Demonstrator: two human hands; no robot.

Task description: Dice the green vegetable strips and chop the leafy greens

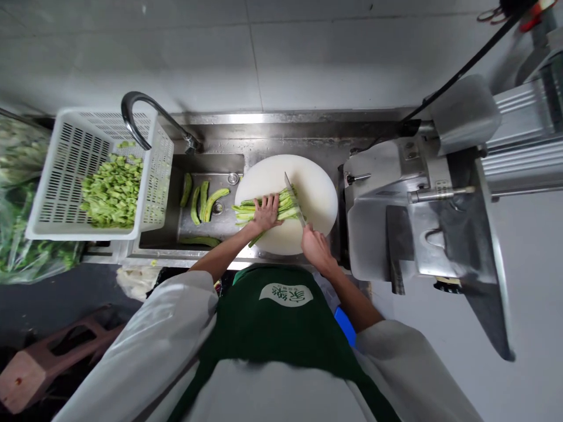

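Long green vegetable strips [246, 208] lie side by side across a round white cutting board [316, 187]. My left hand [266, 213] presses down flat on the strips, its fingers apart and pointing away from me. My right hand [315, 245] is wrapped round the handle of a knife [294, 196]. The blade slants up and to the left over the right end of the strips, a little right of my left hand. Some strip ends stick out past the board's left edge.
Several peeled green gourds [212, 202] lie in the sink [176, 234], left of the board. A white basket [44, 202] of cut green pieces [112, 190] sits under the curved faucet [143, 99]. On the right stands a metal slicing machine [369, 211]; plastic-bagged greens [30, 234] are at far left.
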